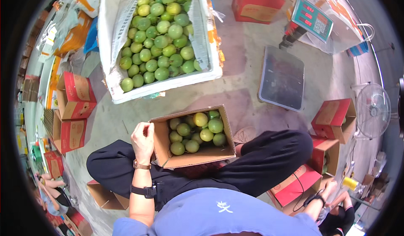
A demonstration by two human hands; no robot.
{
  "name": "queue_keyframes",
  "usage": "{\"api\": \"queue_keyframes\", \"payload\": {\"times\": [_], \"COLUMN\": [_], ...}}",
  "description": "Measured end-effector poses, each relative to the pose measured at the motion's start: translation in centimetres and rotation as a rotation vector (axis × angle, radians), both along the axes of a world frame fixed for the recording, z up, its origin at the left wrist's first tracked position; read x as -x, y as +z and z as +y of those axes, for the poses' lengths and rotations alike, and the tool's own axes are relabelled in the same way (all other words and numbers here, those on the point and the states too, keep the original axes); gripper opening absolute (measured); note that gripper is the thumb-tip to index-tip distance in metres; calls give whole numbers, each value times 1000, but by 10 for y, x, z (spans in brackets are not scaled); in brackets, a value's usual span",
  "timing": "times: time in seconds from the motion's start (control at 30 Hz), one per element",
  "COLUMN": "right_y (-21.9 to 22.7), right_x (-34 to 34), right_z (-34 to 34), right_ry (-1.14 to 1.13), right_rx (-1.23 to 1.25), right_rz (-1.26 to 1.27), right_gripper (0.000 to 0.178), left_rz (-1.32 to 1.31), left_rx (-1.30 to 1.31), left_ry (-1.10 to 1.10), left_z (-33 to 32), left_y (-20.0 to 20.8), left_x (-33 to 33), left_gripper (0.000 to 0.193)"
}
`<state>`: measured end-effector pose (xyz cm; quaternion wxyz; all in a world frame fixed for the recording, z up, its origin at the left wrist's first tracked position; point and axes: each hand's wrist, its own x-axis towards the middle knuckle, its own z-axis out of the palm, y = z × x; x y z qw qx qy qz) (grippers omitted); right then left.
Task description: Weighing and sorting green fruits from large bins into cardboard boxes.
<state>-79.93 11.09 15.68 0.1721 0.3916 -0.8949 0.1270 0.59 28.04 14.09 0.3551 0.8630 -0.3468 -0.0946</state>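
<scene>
An open cardboard box (pixel 198 160) stands between my crossed legs, partly filled with round green and yellow fruits (pixel 195 131) that look like passion fruit. My left hand (pixel 142 141) has its fingers curled at the left wall of this box, close to its far corner. Out to the lower right, my right hand (pixel 329 188) is beside red cardboard boxes (pixel 296 185). Its fingers are small and unclear, so what it touches does not show. Beyond the box is a big white foam crate (pixel 168 87), lined with printed paper and heaped with the same fruits.
A scale with a dark platform (pixel 282 78) and a green display (pixel 312 19) stands at far right. More red boxes sit left (pixel 75 95), right (pixel 332 118) and at the back (pixel 257 2). A fan (pixel 373 111) is at the right edge. Another person (pixel 338 219) sits lower right.
</scene>
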Motion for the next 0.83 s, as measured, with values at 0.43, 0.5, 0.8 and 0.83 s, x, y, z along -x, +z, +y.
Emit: {"api": "queue_keyframes", "payload": {"times": [0.43, 0.5, 0.8, 0.83], "right_y": [39, 33, 57, 71], "right_x": [-534, -539, -441, -384], "right_z": [-26, -15, 42, 55], "right_ry": [1316, 1269, 1246, 1006], "right_rx": [-269, -381, 237, 262], "right_rz": [-980, -1025, -828, -610], "right_gripper": [20, 23, 26, 25], "left_rz": [-312, -331, -76, -102], "left_rx": [71, -11, -830, -826], "left_ry": [-121, -204, -442, -483], "left_z": [-76, -121, -241, -274], "left_y": [4, -19, -154, -166], "left_x": [-74, -116, -224, -204], "left_gripper": [28, 33, 66, 66]}}
